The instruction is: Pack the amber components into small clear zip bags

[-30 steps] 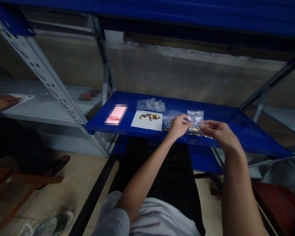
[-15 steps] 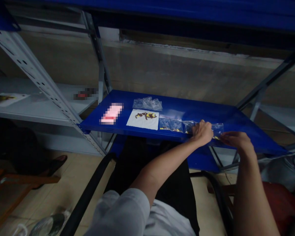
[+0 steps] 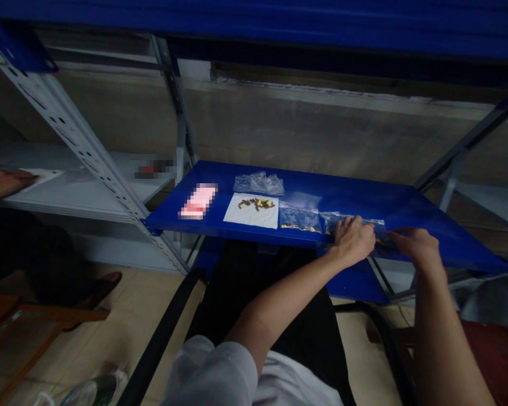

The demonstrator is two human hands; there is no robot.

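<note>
On the blue shelf, my left hand is bent down onto a small clear plastic bag, its fingers closed over the near part. My right hand pinches at the right end of that bag, thumb and fingers together; the exact grip is partly hidden. Yellow and dark bits show faintly in the bag between the hands. To the left lie more filled plastic bags in a row. Further left, a white sheet bears a small heap of brown and yellow pieces.
Clear bags lie behind the sheet, and a pink blurred item to its left. A perforated metal post rises at left. Beyond it, another person's hand is over a grey shelf. A blue shelf hangs overhead.
My left hand has flattened somewhat and shifted slightly along the bag; my right hand stays at its right end. The other person's hand has come further into view. The whole view has shifted a little.
</note>
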